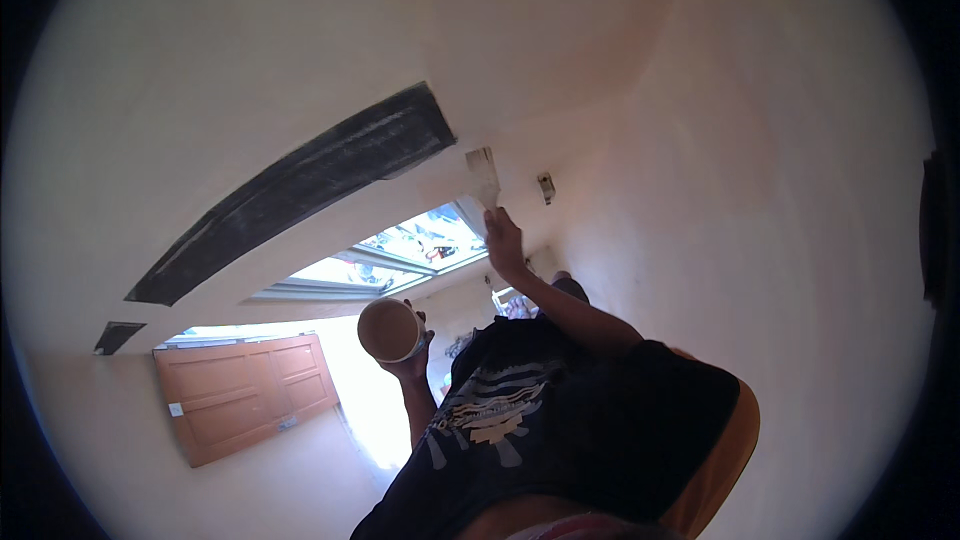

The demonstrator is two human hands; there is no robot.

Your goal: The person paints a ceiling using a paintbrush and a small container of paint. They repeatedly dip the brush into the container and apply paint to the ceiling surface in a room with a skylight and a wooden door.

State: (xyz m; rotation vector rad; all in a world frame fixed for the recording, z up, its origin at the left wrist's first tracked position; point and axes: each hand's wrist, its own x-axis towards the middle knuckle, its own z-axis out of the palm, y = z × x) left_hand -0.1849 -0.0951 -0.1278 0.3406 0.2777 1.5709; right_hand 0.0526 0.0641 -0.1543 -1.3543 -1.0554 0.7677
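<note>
My left hand (410, 365) is wrapped around a round, light-coloured tub (390, 330) and holds it up below the window. The tub's mouth faces the view, and a pale inside or content shows in it. Higher and to the right, my right hand (504, 240) grips a flat paintbrush (483, 172) by its handle. The wide bristle end points up and lies over the pale wall (560, 60); whether it touches the surface I cannot tell. Just left of the bristles ends a long dark grey strip (300, 190).
Below the strip is a bright framed window (420, 245). A small electrical box (545, 188) sits on the wall right of the brush. At the lower left is a brown panelled door or shutter (250, 395), beside a bright opening. A smaller dark patch (120, 337) lies far left.
</note>
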